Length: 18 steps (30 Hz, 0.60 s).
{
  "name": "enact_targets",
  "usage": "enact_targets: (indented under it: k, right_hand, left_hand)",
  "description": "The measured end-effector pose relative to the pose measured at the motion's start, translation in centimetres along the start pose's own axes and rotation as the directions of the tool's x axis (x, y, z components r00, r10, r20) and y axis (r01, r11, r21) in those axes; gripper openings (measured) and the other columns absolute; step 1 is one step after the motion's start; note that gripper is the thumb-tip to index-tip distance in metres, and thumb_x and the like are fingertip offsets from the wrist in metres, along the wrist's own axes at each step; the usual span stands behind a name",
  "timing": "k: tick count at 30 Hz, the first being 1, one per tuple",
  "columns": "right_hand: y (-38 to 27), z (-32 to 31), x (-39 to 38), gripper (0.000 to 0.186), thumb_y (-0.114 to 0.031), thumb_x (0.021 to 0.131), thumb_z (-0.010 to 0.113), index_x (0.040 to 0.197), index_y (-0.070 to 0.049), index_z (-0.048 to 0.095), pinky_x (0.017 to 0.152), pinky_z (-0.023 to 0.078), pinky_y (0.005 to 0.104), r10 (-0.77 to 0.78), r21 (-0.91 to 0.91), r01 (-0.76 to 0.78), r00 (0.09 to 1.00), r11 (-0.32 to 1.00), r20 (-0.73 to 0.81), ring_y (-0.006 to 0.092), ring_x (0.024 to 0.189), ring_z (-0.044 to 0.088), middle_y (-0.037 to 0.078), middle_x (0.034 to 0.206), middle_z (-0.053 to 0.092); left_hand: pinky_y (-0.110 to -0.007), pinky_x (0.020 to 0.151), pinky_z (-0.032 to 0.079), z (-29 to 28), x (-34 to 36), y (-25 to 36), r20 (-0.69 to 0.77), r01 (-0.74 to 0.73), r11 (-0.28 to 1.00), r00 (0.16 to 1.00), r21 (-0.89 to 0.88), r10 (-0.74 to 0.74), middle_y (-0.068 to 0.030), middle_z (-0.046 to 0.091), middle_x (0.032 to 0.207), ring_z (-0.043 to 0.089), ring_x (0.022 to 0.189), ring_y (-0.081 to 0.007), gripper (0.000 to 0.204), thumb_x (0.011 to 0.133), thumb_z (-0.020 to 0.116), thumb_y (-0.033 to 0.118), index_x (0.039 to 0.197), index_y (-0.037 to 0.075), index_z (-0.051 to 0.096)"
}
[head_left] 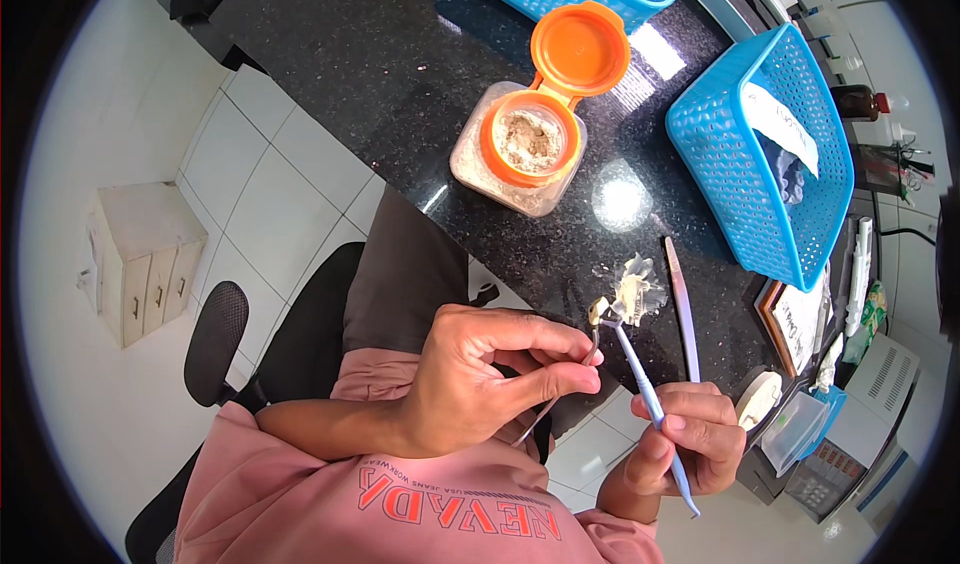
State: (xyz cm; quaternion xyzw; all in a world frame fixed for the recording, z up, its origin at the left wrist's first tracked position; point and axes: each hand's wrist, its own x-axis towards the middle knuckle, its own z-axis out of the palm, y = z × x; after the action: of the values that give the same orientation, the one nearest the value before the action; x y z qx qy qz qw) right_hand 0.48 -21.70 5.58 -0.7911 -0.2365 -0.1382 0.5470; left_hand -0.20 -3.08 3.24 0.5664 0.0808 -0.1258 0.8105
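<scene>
My left hand [510, 369] pinches a thin, bent metal rod [541, 422] between thumb and fingers. At its upper end sits a small cream-yellow lump [598, 310]. My right hand [692, 436] grips a slim light-blue double-ended hand tool [640, 376] like a pen, its tip touching or very close to the lump. Just beyond the tips, a smear of cream-coloured paste [634, 294] is spread on the black counter. A spatula [682, 309] with a pale purple handle lies beside the paste, its lower end near my right fingers.
On the speckled black counter [330, 54] stands a square jar [470, 169] of beige powder, its orange lid [580, 52] flipped back. Blue perforated baskets [715, 154] stand at the right and far side. A round cream piece [758, 400] lies by the right edge.
</scene>
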Motion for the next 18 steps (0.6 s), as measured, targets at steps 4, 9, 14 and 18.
enact_targets:
  k: [4, 9, 14, 18]
  right_hand:
    - [-0.09, 0.08, 0.08, 0.018, 0.0, 0.071, 0.068, 0.084, 0.001, 0.056, 0.052, 0.055, 0.0273, -0.003, 0.022, 0.003, 1.0, 1.0, 0.008, 0.0223, 0.06, 0.065, 0.013, 0.071, 0.061]
    - [-0.11, 0.07, 0.1, 0.015, -0.002, 0.074, 0.068, 0.083, 0.0, 0.056, 0.051, 0.054, 0.0266, 0.013, -0.03, -0.014, 0.999, 0.999, -0.033, 0.0217, 0.059, 0.065, 0.013, 0.072, 0.061]
    - [-0.13, 0.2, -0.17, 0.015, -0.007, 0.079, 0.066, 0.085, -0.001, 0.054, 0.052, 0.052, 0.0271, 0.041, -0.047, -0.044, 0.997, 0.998, -0.059, 0.0204, 0.06, 0.064, 0.013, 0.073, 0.061]
    - [-0.14, -0.03, -0.35, 0.018, -0.014, 0.085, 0.063, 0.09, -0.004, 0.049, 0.055, 0.048, 0.026, 0.094, -0.066, -0.102, 0.988, 0.993, -0.126, 0.0181, 0.062, 0.063, 0.012, 0.074, 0.061]
  left_hand:
    - [-0.024, 0.064, 0.057, -0.04, 0.07, 0.13, 0.008, -0.004, 1.0, 1.0, 0.008, 0.004, -0.016, 0.068, 0.082, 0.068, 0.073, -0.016, 0.012, 0.076, 0.072, 0.0, 0.085, -0.008, 0.067]
    - [-0.023, 0.063, 0.056, -0.03, 0.01, 0.02, 0.002, 0.003, 1.0, 1.0, 0.0, -0.003, -0.0152, 0.068, 0.082, 0.067, 0.072, -0.0154, 0.013, 0.077, 0.073, 0.001, 0.085, -0.007, 0.067]
    - [-0.022, 0.062, 0.056, -0.15, -0.06, 0.18, 0.007, 0.018, 1.0, 1.0, 0.012, -0.018, -0.015, 0.068, 0.082, 0.067, 0.071, -0.0147, 0.012, 0.077, 0.072, -0.001, 0.084, -0.007, 0.066]
    - [-0.022, 0.058, 0.055, 0.05, -0.33, 0.21, 0.032, 0.09, 0.986, 0.996, -0.138, -0.086, -0.0125, 0.066, 0.078, 0.065, 0.066, -0.0124, 0.013, 0.077, 0.071, -0.002, 0.086, -0.008, 0.063]
